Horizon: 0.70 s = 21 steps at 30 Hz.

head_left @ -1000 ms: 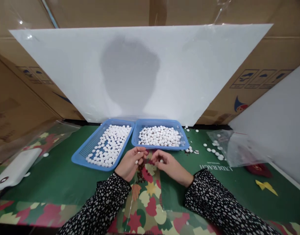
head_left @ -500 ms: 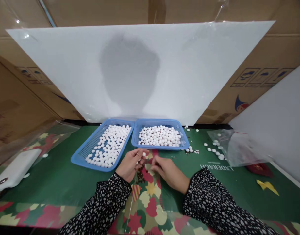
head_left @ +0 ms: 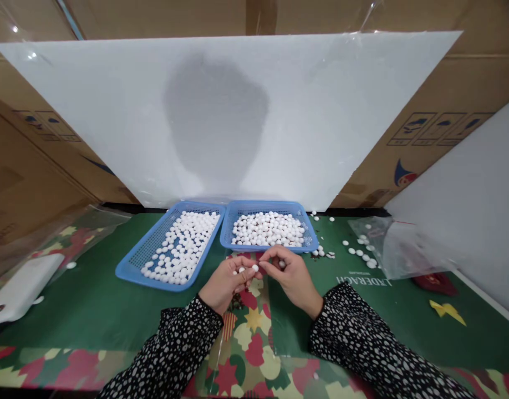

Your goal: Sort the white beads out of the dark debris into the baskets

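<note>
My left hand [head_left: 222,284] is closed around a few small white round pieces, with one white piece [head_left: 255,268] showing at its thumb and fingertip. Close beside it on the right, the thumb and forefinger of my right hand [head_left: 295,284] are pinched together, almost touching that piece. Another pale round piece [head_left: 282,264] shows within the curled fingers of my right hand. Just behind the hands stand two blue mesh baskets, a left one [head_left: 132,267] set at a slant and a right one [head_left: 310,235], both holding many similar white pieces. Dark crumbs [head_left: 237,302] lie below my left fingers.
Loose white pieces [head_left: 365,256] lie to the right near a clear plastic bag [head_left: 408,249]. A yellow scrap [head_left: 448,311] is at far right. At left lies a white flat device [head_left: 25,288]. A white board [head_left: 304,122] and cardboard stand behind the green, patterned table covering [head_left: 92,318].
My right hand has risen slightly and closed in toward the left fingertips, its thumb and forefinger now pinched beside the white piece. The left hand stays nearly in place.
</note>
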Each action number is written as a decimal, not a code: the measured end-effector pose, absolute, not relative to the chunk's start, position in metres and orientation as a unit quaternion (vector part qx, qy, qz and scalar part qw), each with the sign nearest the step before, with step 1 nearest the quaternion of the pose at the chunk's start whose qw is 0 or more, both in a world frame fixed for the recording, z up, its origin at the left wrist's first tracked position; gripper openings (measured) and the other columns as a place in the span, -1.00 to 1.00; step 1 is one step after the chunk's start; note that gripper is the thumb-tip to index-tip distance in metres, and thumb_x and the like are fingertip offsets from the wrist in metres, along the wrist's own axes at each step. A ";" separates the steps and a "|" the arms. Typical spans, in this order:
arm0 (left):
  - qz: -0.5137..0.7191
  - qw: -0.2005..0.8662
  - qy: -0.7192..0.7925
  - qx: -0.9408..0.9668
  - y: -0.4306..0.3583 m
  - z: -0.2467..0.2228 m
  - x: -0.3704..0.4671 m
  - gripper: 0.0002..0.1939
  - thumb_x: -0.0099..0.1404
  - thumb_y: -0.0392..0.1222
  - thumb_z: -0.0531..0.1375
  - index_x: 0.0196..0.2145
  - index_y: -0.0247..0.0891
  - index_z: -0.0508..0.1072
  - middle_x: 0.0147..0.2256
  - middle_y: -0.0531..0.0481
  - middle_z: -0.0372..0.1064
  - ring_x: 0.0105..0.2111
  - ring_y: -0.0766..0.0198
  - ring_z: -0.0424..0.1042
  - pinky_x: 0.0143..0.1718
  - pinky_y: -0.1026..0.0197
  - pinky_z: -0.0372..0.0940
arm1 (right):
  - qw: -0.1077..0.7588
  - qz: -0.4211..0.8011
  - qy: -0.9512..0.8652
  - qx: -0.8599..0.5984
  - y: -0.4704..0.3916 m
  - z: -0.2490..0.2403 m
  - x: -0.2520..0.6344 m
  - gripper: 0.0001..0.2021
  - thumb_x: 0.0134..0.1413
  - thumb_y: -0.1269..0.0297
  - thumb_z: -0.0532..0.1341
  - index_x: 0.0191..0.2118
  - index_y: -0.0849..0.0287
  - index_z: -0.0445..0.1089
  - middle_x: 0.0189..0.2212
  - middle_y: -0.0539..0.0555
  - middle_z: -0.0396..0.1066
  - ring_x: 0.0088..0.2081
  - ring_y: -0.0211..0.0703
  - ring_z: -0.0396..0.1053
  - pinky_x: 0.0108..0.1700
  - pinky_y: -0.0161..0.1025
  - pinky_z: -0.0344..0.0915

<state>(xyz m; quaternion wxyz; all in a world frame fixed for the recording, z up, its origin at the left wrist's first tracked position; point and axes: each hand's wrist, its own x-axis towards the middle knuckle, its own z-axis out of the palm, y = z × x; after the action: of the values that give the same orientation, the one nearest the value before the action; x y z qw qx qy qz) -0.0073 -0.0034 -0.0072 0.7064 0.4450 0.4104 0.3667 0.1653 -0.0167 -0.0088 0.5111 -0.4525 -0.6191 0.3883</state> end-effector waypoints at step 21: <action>0.396 0.682 0.427 0.443 -0.008 -0.008 -0.004 -0.65 -0.01 -0.03 0.40 -0.44 -0.35 0.43 -0.54 -0.02 0.44 -0.64 0.47 0.19 -0.64 0.40 -0.08 | 0.516 0.348 -0.667 -0.410 -0.021 -0.011 0.163 -0.92 0.15 0.33 0.24 -0.34 0.11 0.49 -0.36 0.04 0.42 -0.30 -0.14 0.37 -0.26 -0.22 0.29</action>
<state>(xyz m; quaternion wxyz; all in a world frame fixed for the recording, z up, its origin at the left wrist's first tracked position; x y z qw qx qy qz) -0.0035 -0.0080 -0.0076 0.6820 0.4427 0.4271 0.3956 0.1628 -0.0207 -0.0109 0.5163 -0.4099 -0.6667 0.3477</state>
